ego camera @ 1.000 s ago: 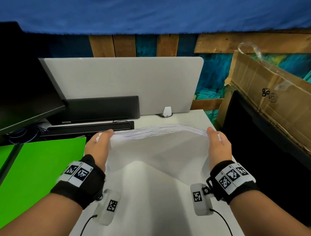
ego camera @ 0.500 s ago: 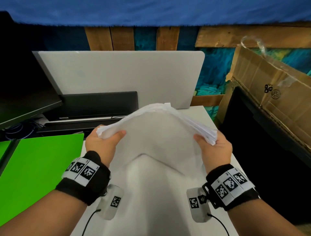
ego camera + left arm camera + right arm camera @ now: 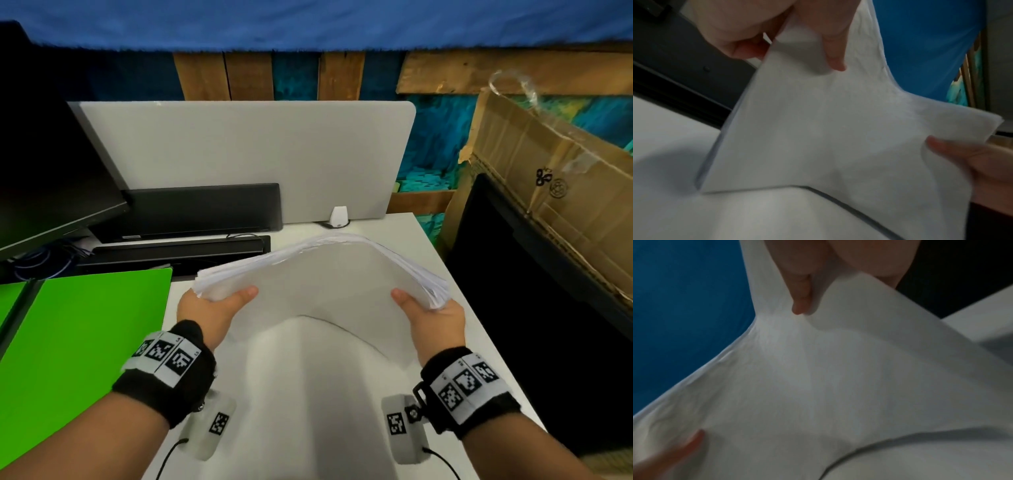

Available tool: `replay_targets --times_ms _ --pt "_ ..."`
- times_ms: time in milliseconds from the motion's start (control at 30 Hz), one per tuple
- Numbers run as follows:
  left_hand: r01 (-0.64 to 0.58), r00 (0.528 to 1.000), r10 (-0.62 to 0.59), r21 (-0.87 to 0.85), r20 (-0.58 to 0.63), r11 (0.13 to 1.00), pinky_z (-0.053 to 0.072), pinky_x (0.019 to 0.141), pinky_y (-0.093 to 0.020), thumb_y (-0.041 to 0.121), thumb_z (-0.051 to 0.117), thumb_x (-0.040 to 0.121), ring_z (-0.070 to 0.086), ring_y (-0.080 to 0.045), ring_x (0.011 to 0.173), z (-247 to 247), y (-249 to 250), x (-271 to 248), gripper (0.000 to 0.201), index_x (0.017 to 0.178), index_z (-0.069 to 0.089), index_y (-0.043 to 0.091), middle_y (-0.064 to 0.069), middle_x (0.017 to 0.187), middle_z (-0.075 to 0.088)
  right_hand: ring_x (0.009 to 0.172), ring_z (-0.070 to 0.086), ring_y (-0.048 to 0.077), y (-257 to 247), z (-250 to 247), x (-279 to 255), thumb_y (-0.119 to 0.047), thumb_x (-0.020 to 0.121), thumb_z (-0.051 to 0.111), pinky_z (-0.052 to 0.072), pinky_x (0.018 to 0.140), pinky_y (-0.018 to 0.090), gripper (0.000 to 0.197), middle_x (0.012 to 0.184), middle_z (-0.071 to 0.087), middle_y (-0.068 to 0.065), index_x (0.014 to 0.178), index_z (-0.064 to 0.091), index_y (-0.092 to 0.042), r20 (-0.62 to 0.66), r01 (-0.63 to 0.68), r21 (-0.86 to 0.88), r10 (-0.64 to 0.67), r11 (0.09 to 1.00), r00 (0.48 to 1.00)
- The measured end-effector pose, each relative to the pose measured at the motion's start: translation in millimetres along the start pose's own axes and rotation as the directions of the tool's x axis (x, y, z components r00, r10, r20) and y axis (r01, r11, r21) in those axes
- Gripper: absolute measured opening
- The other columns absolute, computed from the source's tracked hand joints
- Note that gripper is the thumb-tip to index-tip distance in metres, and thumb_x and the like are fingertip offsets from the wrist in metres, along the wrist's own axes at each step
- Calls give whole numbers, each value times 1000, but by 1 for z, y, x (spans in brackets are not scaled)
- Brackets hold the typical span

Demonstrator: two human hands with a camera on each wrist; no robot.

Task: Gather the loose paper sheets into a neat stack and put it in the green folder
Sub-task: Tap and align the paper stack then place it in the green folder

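Squaring: paper stack [image 3: 329, 274] bowed upward, above worktop [image 3: 308, 394].
Hands: left hand [image 3: 209, 308] and right hand [image 3: 431, 315] each pinch an end.
Next: carry toward green folder [image 3: 85, 325], left of stack.

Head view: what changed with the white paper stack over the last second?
The white paper stack, stretched nearly flat a second ago, now bows upward in an arch as the left hand and right hand came closer together. Both hands still grip its side edges. The green folder stayed put.
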State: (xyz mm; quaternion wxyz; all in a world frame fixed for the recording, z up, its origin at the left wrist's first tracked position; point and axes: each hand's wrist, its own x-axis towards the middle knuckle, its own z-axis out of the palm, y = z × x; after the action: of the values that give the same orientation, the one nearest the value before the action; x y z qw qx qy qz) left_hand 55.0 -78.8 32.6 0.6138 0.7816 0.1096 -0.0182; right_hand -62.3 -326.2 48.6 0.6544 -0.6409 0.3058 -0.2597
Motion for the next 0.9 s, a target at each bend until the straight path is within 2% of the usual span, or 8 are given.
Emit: replay_targets --times_ms 133,233,333,433,533,633,833,900 --pt "-301 895 399 388 -200 871 38 101 -42 45 87 44 45 -31 121 -15 44 -2 94 122 48 11 -15 129 47 59 61 -5 -24 -8 2 -3 71 76 51 62 12 24 70 65 -8 67 64 -24 73 263 -154 -255 952 964" --pt "-695 633 744 580 214 425 26 105 -43 56 78 52 37 -24 126 -11 95 -29 94 130 39 21 -5 135 43 67 67 15 -47 -6 -1 -1 69 77 55 66 24 12 69 70 5 71 72 -11 186 516 -285 -482 808 856" --pt "-859 403 708 506 581 73 23 98 -33 52 54 75 49 -19 117 7 125 -43 57 124 44 26 2 123 58 72 66 5 -75 1 -12 -37 60 82 56 74 25 16 67 69 -25 66 71 -47 300 578 -194 -513 792 804" --pt "-876 464 639 424 613 229 36 77 -28 35 47 90 59 -25 96 15 138 -41 26 110 54 21 -1 100 64 68 66 26 -98 6 -20 -19 69 79 51 64 24 7 66 71 -4 68 73 -23 314 715 -359 -644 600 697" --pt "-872 490 682 297 543 390 46 76 -26 36 46 85 61 -18 85 7 140 -35 28 102 59 18 2 89 65 73 62 24 -120 -8 -11 -25 71 77 51 68 35 17 71 68 5 78 70 -11 386 554 -609 -398 567 832" --pt "-773 617 665 164 421 613 41 66 -7 33 56 79 56 3 74 -5 132 -25 13 92 57 28 17 77 60 72 61 21 -122 -32 13 -26 66 81 46 64 32 18 74 68 7 73 70 -14 350 382 -700 -177 604 920" --pt "-601 773 582 -1 253 799 47 76 -28 22 62 82 60 -7 80 -9 103 -25 18 85 55 39 15 85 62 75 63 26 -95 -26 16 -38 47 85 53 75 44 58 84 69 23 79 64 6 159 214 -123 -194 969 968" --pt "-580 794 577 -47 189 813 49 76 -28 25 59 81 62 -10 81 -7 94 -30 16 83 56 41 16 86 63 89 68 19 -94 -11 5 -23 71 76 55 84 39 23 95 72 8 89 68 -11 170 247 77 -257 966 951"
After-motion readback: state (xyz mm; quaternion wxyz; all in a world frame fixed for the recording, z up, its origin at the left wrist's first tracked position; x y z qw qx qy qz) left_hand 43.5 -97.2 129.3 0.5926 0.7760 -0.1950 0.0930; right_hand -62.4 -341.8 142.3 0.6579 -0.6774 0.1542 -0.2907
